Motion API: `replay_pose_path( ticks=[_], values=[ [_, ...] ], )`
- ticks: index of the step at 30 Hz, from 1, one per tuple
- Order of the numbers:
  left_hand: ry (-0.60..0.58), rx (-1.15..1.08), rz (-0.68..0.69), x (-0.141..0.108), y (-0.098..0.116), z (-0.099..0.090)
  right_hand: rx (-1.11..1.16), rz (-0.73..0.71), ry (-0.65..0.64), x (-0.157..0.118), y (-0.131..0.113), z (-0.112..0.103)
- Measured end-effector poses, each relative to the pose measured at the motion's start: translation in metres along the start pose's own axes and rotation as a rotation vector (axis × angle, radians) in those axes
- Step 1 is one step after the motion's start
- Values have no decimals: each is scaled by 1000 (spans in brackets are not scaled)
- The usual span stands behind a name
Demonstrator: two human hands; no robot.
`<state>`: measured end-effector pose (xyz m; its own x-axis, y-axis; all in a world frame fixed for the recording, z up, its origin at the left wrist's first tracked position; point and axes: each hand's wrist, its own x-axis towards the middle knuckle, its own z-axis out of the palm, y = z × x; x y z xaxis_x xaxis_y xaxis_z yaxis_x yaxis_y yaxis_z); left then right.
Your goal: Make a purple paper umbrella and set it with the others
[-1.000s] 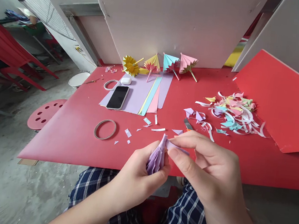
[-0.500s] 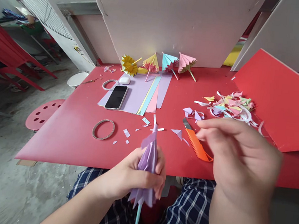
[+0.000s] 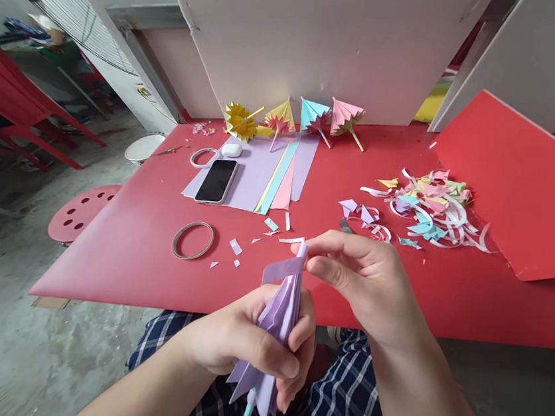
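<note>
Holding a folded purple paper umbrella (image 3: 275,318) over the lap, left hand (image 3: 252,339) wraps it snugly. Right hand's (image 3: 375,272) back at its tip, fingertips narrow, can't tell if pinching. Little white case (image 3: 231,150) looks closed, contents hidden. Cutter's (image 3: 346,226) handle's now blocked too.

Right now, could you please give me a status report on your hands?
Left hand gripping pleated purple paper. Right hand at its tip, beside purple strip. Paper scraps lie beyond, not blocking.
</note>
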<state>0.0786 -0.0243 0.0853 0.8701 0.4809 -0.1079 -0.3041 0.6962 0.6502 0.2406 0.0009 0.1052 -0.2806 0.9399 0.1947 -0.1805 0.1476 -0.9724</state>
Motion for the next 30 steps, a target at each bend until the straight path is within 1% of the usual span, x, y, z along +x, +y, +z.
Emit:
replay_pose_path(
  ticks=[4,7,9,12,13,15,18,20,22,24,26,30],
  values=[
    [-56,-17,-50,0,2,0,131,25,-73,3,2,1],
    [-94,-30,-96,3,2,0,270,42,-87,4,8,3],
    [-113,-42,-122,6,2,1,358,52,-127,4,14,4],
    [-115,-49,-124,7,1,2,402,49,-176,5,19,2],
    [-89,-37,-116,7,2,3,367,33,-171,6,20,0],
    [2,24,-108,4,4,4,220,-43,-121,6,18,-5],
    [170,180,-156,-2,11,7,-110,-253,-51,4,10,-16],
    [259,289,-216,-5,18,10,-309,-378,-64,2,4,-22],
    [329,409,-281,-8,26,14,-465,-473,-79,-2,1,-25],
    [387,534,-331,-9,32,18,-572,-557,-63,-4,-1,-26],
    [423,629,-356,-9,37,22,-639,-604,-55,-5,-2,-26],
    [447,690,-380,-9,41,28,-679,-607,-59,-7,-3,-26]
  ],
)
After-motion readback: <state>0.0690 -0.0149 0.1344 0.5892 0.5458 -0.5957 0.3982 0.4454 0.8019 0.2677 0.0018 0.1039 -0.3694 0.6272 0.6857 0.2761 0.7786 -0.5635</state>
